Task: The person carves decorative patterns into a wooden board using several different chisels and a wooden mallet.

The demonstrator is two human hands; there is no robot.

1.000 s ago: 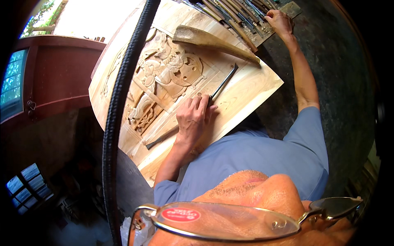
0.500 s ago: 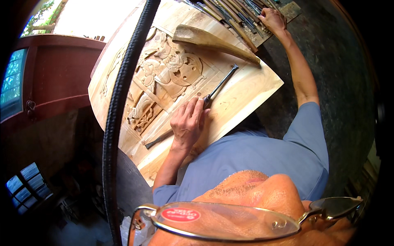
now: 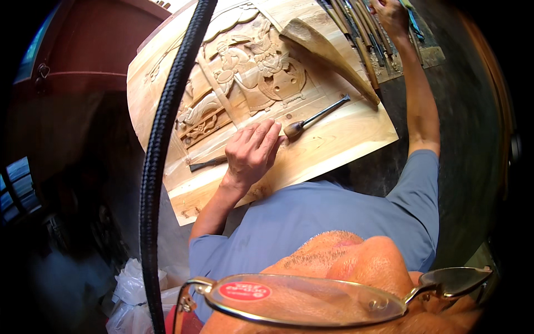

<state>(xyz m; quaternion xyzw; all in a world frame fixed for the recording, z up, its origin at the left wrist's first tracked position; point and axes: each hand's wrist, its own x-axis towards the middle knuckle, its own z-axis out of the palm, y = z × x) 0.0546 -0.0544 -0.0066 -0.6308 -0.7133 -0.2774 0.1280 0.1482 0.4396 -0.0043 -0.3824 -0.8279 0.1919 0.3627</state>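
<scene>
A pale wooden board (image 3: 356,131) with a carved relief (image 3: 256,67) lies before me. My left hand (image 3: 253,150) rests on its near part, fingers curled over a chisel (image 3: 208,163). That chisel's flat dark blade sticks out to the left; its handle is hidden beneath the hand. Just right of my fingertips lies a second chisel (image 3: 295,129), its rounded wooden handle close to them and its metal shaft pointing up and right. My right hand (image 3: 392,16) is stretched to the top edge by a row of tools, fingers bent closed; what they hold, if anything, is hidden.
A long wooden club (image 3: 334,58) lies across the board's right side. Several carving tools (image 3: 361,28) lie side by side on a bench (image 3: 431,57) at the upper right. A black braided cord (image 3: 161,139) crosses the view. White plastic bags (image 3: 130,295) are at the lower left.
The view has shifted, so the board and tools sit farther right. My right hand has moved along the tools toward the top edge. My left hand stays on the chisel.
</scene>
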